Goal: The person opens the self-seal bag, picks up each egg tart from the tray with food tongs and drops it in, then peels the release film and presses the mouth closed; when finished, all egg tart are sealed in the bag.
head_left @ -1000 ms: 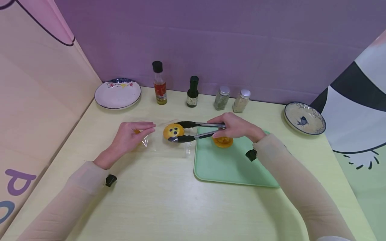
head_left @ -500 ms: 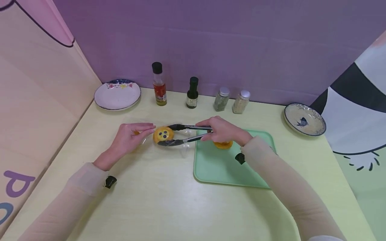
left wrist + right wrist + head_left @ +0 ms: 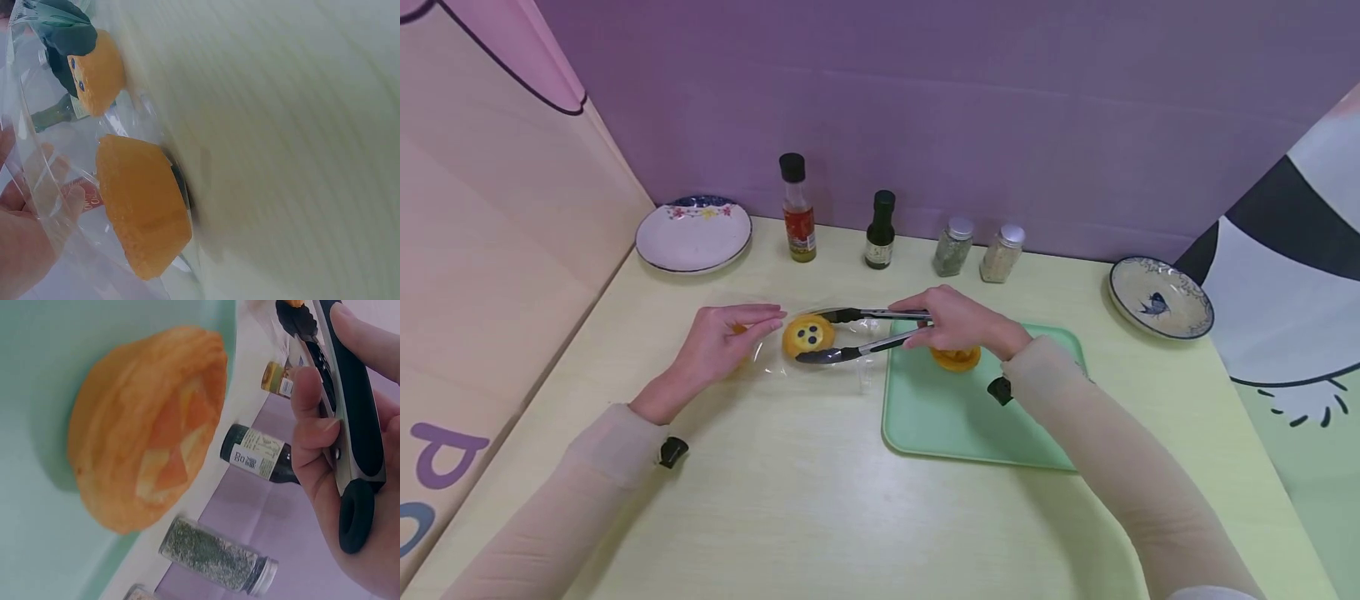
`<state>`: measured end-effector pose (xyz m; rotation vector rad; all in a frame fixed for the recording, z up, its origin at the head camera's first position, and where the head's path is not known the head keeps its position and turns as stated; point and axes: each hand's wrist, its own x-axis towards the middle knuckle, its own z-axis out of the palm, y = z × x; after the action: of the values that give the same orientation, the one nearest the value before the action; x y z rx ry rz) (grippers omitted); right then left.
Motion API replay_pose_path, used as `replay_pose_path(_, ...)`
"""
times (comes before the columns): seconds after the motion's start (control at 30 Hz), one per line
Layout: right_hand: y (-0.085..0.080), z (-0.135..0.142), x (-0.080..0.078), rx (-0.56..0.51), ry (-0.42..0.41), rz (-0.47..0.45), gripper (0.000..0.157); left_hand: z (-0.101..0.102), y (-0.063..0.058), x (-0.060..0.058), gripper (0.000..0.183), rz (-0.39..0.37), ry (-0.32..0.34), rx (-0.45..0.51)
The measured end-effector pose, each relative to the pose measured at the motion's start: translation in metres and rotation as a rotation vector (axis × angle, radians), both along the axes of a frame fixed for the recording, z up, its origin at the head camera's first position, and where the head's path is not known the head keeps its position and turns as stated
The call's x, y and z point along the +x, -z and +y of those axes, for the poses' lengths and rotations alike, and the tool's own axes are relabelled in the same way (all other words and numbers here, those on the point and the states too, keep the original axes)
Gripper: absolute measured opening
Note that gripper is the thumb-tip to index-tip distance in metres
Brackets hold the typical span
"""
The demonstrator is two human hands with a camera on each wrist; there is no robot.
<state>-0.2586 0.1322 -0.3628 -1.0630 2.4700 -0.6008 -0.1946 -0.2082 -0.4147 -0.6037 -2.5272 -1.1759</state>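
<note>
My right hand (image 3: 958, 318) grips black-tipped metal tongs (image 3: 831, 356), which hold a round golden tart (image 3: 808, 336) topped with blueberries. The tart is within the clear plastic bag (image 3: 771, 368), close to my left fingertips. My left hand (image 3: 718, 342) pinches the bag's film, holding it raised. In the left wrist view, another tart (image 3: 144, 206) lies on its side inside the bag, nearer that hand; from the head it is mostly hidden behind the hand. A fruit-topped tart (image 3: 144, 431) rests on the green tray (image 3: 970, 425), below my right hand.
Along the back stand a red-labelled bottle (image 3: 799, 221), a dark small bottle (image 3: 880, 233) and two spice jars (image 3: 953, 247) with silver lids. A white flowered plate (image 3: 694, 237) is at the back left, a patterned dish (image 3: 1161, 296) at the right.
My right hand has carried the tongs and blueberry tart leftward, further into the bag beside my left hand. Over the last half second it has barely moved; the left hand stays put.
</note>
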Motion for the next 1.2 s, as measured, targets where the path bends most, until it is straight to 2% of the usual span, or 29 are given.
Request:
replay_pose_path(0.27, 0.011, -0.014, 0.004, -0.011, 0.022, -0.008, 0.054, 0.003, 0.0, 0.003, 0.019, -0.038, -0.006, -0.014)
replay_pose_path(0.43, 0.018, -0.024, 0.007, -0.032, 0.002, -0.006, 0.055, 0.003, 0.004, 0.007, 0.018, -0.019, -0.004, -0.016)
replay_pose_path(0.6, 0.018, -0.034, 0.007, -0.042, -0.01, 0.026, 0.055, 0.002, 0.003, 0.005, 0.018, 0.002, -0.007, -0.007)
replay_pose_path(0.9, 0.014, -0.045, 0.005, -0.023, 0.049, 0.036, 0.057, 0.007, -0.003, 0.0, 0.017, 0.024, 0.028, 0.027)
replay_pose_path(1.2, 0.014, -0.053, 0.007, -0.022, 0.054, 0.054, 0.056, 0.009, -0.003, 0.001, 0.017, -0.011, 0.026, 0.047)
